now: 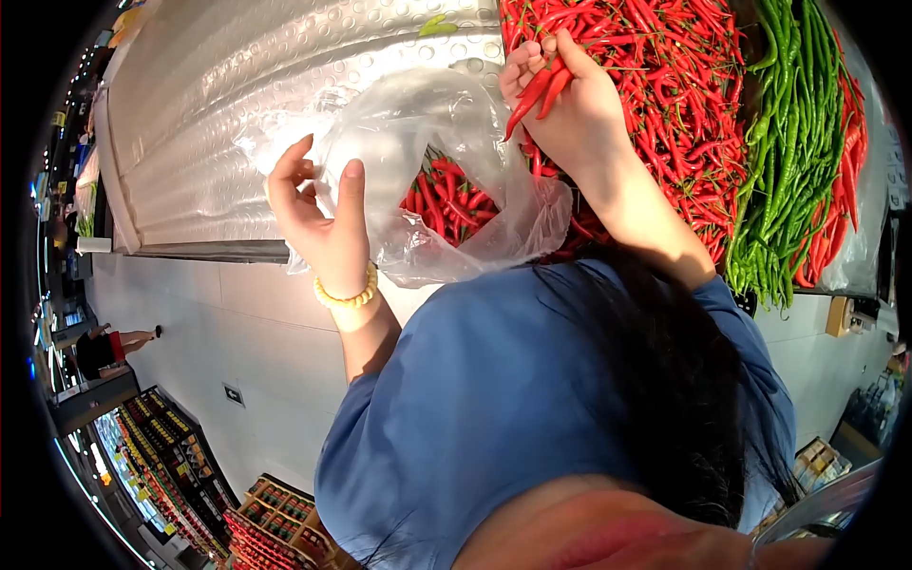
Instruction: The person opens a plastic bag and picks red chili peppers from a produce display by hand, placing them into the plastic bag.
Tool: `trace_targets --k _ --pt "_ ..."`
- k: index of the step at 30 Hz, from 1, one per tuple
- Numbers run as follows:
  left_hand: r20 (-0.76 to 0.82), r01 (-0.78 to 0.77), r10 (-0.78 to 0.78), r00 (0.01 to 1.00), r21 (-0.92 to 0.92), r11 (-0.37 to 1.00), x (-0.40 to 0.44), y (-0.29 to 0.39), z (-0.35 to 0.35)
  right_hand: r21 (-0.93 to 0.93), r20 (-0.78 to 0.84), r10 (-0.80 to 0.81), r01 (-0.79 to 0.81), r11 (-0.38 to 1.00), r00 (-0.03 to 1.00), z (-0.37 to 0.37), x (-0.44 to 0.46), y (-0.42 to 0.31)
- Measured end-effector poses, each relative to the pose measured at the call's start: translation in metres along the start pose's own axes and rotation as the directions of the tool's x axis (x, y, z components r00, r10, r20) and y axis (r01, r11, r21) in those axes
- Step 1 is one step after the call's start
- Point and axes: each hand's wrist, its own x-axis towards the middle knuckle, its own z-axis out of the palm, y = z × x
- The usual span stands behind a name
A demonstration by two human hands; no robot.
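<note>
A clear plastic bag (380, 133) lies spread on the stall, its mouth showing several red chili peppers (445, 198) inside. My left hand (323, 214), with a yellow beaded bracelet on the wrist, is at the bag's left side. Its thumb and fingers are apart and I see nothing gripped in them. Over the left edge of the heap of red chilies (684, 123), my right hand (575, 109) is closed around a few red chili peppers (541, 93). They hang down across the palm and fingers.
Long green peppers (788, 142) are heaped right of the red chilies, with larger red peppers (836, 199) beyond. Silver bubble padding (209, 123) covers the stall's left part, with a green pepper (437, 27) on it. Store shelves (166, 456) and a person (104, 350) are at lower left.
</note>
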Motion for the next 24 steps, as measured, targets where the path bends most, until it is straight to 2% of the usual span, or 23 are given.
trace_targets --k 2,4,5,8,12,13,16,17,20,24 --pt "-0.027 -0.082 0.079 0.996 -0.098 0.992 -0.003 0.017 0.009 0.03 0.138 0.056 -0.06 0.998 0.989 -0.005 -0.001 -0.004" --pt "0.259 -0.299 0.282 0.924 0.027 0.954 -0.002 0.035 0.02 0.038 0.277 0.114 -0.13 0.991 0.954 -0.009 -0.003 -0.006" --pt "0.356 -0.343 0.329 0.875 -0.024 0.939 -0.001 0.041 0.032 0.014 0.184 0.065 -0.069 0.998 0.981 -0.005 -0.008 -0.004" --pt "0.567 -0.316 0.263 0.78 -0.005 0.949 -0.009 0.047 0.054 0.017 0.196 0.066 -0.07 0.997 0.978 -0.005 -0.014 -0.006" --pt "0.571 -0.357 0.26 0.778 0.061 0.932 -0.01 0.048 0.067 0.179 0.27 0.1 -0.152 0.972 0.958 -0.004 -0.022 -0.022" --pt "0.561 -0.353 0.266 0.784 0.049 0.935 -0.01 0.049 0.069 0.237 0.437 0.083 -0.204 0.95 0.896 -0.01 -0.015 -0.021" --pt "0.558 -0.338 0.282 0.781 -0.002 0.941 -0.01 0.052 0.077 0.008 0.184 -0.044 0.043 0.999 0.982 0.013 -0.042 -0.028" --pt "0.56 -0.332 0.286 0.777 -0.021 0.943 -0.01 0.054 0.079 0.04 0.352 0.003 -0.019 0.999 0.936 0.001 -0.039 -0.032" --pt "0.548 -0.303 0.299 0.782 -0.085 0.949 -0.011 0.058 0.086 0.207 0.254 0.059 -0.114 0.972 0.965 0.007 -0.049 -0.035" --pt "0.561 -0.322 0.299 0.772 -0.06 0.945 -0.011 0.059 0.095 0.103 0.158 -0.028 0.012 0.995 0.987 -0.006 -0.049 -0.041"
